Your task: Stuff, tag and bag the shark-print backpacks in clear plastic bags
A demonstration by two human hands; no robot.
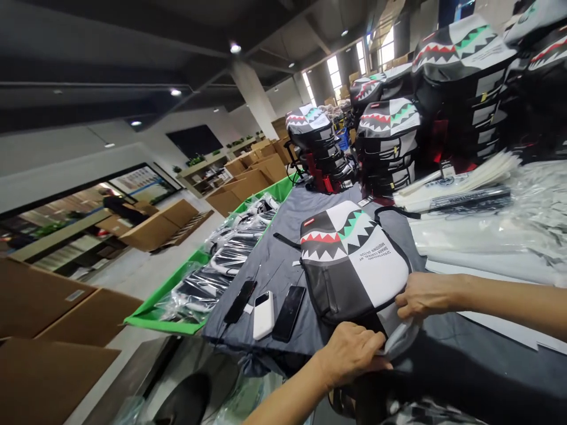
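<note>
A backpack (pixel 349 260) with a shark-mouth print lies flat on the grey-covered table (pixel 274 265). My left hand (pixel 349 354) is closed on a clear plastic bag (pixel 398 333) at the backpack's near end. My right hand (pixel 423 295) pinches the same bag's edge against the white side of the backpack. The bag's opening sits around the backpack's bottom end.
Two dark phones (pixel 289 313) and a white power bank (pixel 263 314) lie left of the backpack. Stacks of shark backpacks (pixel 385 147) stand at the back. Clear bags (pixel 496 230) pile on the right. A green bin (pixel 177 319) holds bagged backpacks. Cardboard boxes (pixel 57 319) fill the floor at left.
</note>
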